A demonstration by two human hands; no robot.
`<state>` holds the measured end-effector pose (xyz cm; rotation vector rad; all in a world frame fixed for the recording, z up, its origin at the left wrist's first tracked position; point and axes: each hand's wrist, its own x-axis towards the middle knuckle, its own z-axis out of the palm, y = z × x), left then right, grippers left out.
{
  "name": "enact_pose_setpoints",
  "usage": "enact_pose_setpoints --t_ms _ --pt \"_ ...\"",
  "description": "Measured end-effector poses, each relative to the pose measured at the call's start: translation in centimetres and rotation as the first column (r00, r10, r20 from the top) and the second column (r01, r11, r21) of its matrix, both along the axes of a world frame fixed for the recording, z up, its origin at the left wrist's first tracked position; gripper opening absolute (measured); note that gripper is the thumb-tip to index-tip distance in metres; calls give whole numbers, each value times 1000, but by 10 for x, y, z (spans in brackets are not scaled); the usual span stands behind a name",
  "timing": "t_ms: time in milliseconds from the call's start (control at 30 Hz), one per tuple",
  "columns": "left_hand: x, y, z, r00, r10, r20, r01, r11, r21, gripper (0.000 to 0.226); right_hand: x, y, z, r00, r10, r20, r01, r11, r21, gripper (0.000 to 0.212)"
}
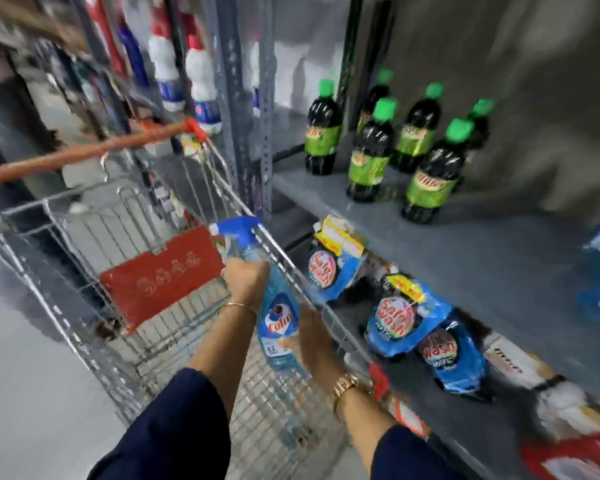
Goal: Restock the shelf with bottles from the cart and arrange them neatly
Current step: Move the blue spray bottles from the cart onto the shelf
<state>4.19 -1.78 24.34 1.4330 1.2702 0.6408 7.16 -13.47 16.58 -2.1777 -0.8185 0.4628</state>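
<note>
A blue spray bottle (278, 320) with a blue trigger head and a "Colin" label hangs over the wire shopping cart (118, 237), near its right rim. My left hand (245, 282) is shut around the bottle's neck, just under the trigger. My right hand (312, 337) lies flat against the bottle's lower body with its fingers apart. The grey shelf (465, 244) stands to the right of the cart. Several dark bottles with green caps and green labels (369, 154) stand on it, apart from both hands.
Blue "Safe wash" pouches (395, 317) lie on the lower shelf beside the cart's rim. White and red bottles (201, 77) fill the shelving behind the cart. The cart has an orange handle (84, 152) and a red flap (160, 275). A grey upright post (257, 109) separates cart and shelf.
</note>
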Motion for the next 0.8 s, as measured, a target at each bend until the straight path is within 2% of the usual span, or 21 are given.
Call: enact_pose_setpoints --t_ms 33,100,133,167,233,267,367,467,567,667,800 --pt "9 -11 25 999 -9 47 8 1000 17 54 9 -8 13 998 -57 -14 58 995 80 34" --pt "24 -27 60 997 -62 45 59 997 57 53 22 -22 40 994 -107 36 101 984 148 37" --pt "34 -43 80 993 -99 71 92 992 89 53 32 -36 61 991 -134 1 131 973 192 40" --pt "40 -50 88 987 -123 101 114 989 90 53 37 -44 69 991 -132 11 127 971 202 47" --pt "57 -77 115 969 -176 172 156 980 125 52 53 -69 92 982 -134 134 117 985 126 63" --pt "65 -90 126 962 -195 193 172 976 134 50 61 -83 103 973 -148 176 134 987 92 65" --pt "92 -136 156 930 -287 229 240 947 213 37 80 -132 133 938 -266 222 236 959 155 59" --pt "118 -186 180 878 -418 234 341 888 307 40 92 -180 152 873 -366 322 331 930 160 61" --pt "138 -242 201 813 -528 247 411 820 399 38 106 -233 164 785 -478 395 417 878 233 64" --pt "156 -301 211 726 -637 259 487 742 460 40 117 -288 172 734 -544 406 475 839 265 69" --pt "172 -363 211 624 -736 262 570 658 491 43 129 -349 170 663 -648 376 571 762 305 61"
